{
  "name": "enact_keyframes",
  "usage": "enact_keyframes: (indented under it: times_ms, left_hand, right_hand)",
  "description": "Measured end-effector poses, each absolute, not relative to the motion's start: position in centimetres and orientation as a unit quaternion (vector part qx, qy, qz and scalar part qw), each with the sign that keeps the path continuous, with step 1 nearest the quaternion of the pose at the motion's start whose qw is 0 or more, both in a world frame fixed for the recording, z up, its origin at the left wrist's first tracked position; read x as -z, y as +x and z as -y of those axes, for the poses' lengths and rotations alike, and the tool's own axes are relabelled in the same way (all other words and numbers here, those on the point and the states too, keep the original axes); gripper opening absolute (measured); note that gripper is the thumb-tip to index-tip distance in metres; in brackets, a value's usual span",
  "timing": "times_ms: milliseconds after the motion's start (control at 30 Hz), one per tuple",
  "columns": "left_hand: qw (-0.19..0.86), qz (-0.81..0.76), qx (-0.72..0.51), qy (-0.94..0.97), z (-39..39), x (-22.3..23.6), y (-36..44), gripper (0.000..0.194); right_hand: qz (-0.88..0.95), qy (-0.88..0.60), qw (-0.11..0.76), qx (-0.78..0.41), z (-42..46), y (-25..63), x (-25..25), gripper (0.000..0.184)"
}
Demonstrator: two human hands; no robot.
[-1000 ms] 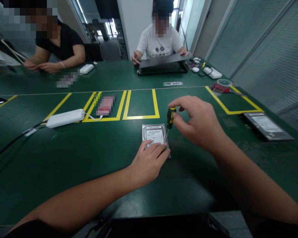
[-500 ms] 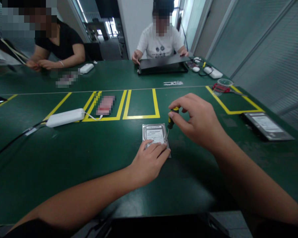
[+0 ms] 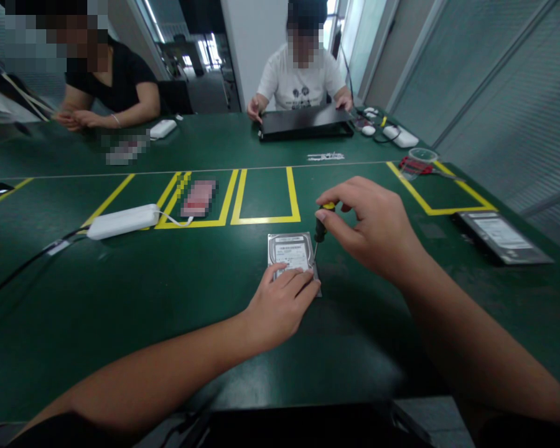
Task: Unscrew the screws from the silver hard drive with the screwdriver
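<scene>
Screwdriver [image 3: 320, 231] pinched near-upright by right hand [image 3: 376, 221] | tip placed at hard drive's [image 3: 290, 251] right edge, drive lying below-left on tabletop [image 3: 168, 280], long axis pointing away | near end covered by unclenched left hand [image 3: 280, 305]

Green table [image 3: 121, 292] marked with yellow tape [image 3: 294, 194]; at left, a white power strip [image 3: 122, 222], its white cable [image 3: 172, 220] running to a pixelated pink object [image 3: 198, 198] inside one outline. Clear round container [image 3: 422, 155] with red items at the right-hand outline. Across the table, a person in a white shirt [image 3: 303, 87] holds a black panel [image 3: 305, 120]; a person in a black top [image 3: 128, 78] sits farther left, near a white block [image 3: 163, 129].
</scene>
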State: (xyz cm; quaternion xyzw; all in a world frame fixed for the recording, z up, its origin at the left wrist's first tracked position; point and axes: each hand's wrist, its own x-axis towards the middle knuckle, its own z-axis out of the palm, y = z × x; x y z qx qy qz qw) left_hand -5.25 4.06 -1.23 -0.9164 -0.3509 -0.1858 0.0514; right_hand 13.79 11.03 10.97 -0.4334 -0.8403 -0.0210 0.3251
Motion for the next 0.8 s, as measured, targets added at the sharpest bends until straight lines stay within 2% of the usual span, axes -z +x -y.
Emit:
enact_keyframes:
  times_ms: [233, 467, 667, 800]
  left_hand:
    - [0.05, 0.354, 0.186, -0.915, -4.1, 1.29, -5.23, 0.034]
    - [0.055, 0.353, 0.188, -0.915, -4.11, 1.18, -5.14, 0.034]
    - [0.057, 0.35, 0.192, -0.915, -4.1, 1.19, -5.17, 0.034]
    - [0.055, 0.352, 0.189, -0.915, -4.04, 1.25, -5.2, 0.034]
  right_hand:
    - [0.84, -0.427, 0.333, 0.023, -10.99, 13.77, -11.0, 0.024]
    - [0.841, -0.43, 0.327, 0.021, -11.04, 13.87, -11.04, 0.016]
    - [0.839, -0.424, 0.341, 0.017, -10.92, 13.79, -11.03, 0.022]
    - [0.84, -0.429, 0.331, 0.022, -11.03, 13.88, -10.99, 0.019]
